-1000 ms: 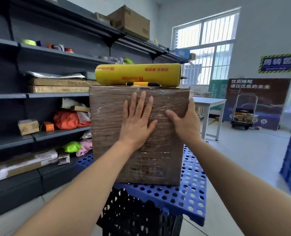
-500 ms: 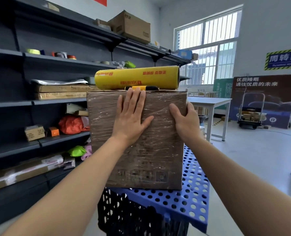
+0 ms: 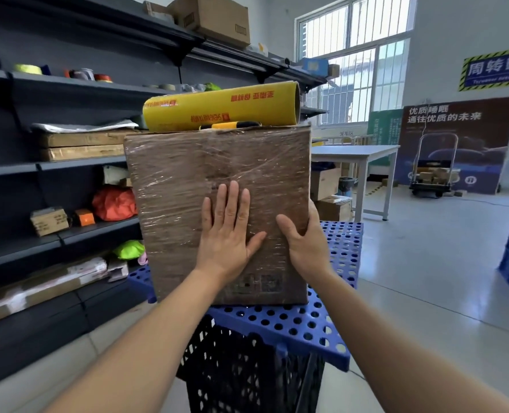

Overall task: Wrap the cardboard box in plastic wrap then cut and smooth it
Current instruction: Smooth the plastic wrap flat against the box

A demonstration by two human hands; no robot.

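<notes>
Palm of my left hand (image 3: 228, 236) flat on plastic-wrapped brown cardboard box (image 3: 181, 180); right hand (image 3: 305, 245) seemingly grips edge; press wrinkles outward.

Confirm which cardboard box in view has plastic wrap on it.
The big cardboard box on the blue perforated board, under the yellow roll: glossy wrinkled film covers its front. The top-shelf box and the boxes under the table are bare.
</notes>
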